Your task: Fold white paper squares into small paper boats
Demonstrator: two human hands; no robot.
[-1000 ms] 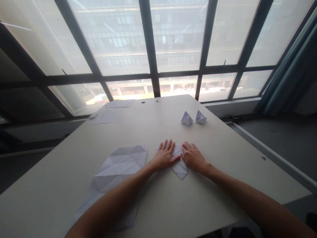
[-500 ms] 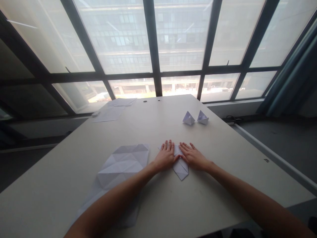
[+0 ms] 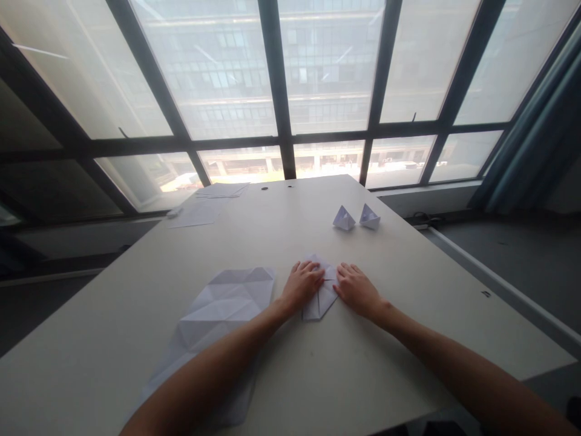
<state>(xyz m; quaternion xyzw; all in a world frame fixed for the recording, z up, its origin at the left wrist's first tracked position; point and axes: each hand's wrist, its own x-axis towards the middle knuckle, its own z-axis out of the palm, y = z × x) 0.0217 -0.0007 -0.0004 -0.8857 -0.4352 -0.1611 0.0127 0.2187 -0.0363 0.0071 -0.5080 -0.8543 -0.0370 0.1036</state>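
Folded paper: the small packet (image 3: 319, 307) lies on the worktop (image 3: 385, 260) between the two hands, its near edge and part of its far end showing; whether it rests fully flat is unclear.
Left hand: the hand (image 3: 303, 284) lies over the packet's left side, fingers bent and close together; I cannot tell whether it pinches a layer or only presses.
Right hand: the hand (image 3: 357, 290) touches the right edge, fingers curled inward; a pinch cannot be made out here either.
Seams: one runs toward the near edge, another crosswise by the left fingertips. Judging by these, layers should be squared before any crease is set.
Pressure: best kept light while aligning, then firm, run outward along each fold; one hand should anchor the packet against skidding.
Creased sheet: the larger paper (image 3: 222, 297) lies under the left forearm, so that elbow is better kept light.
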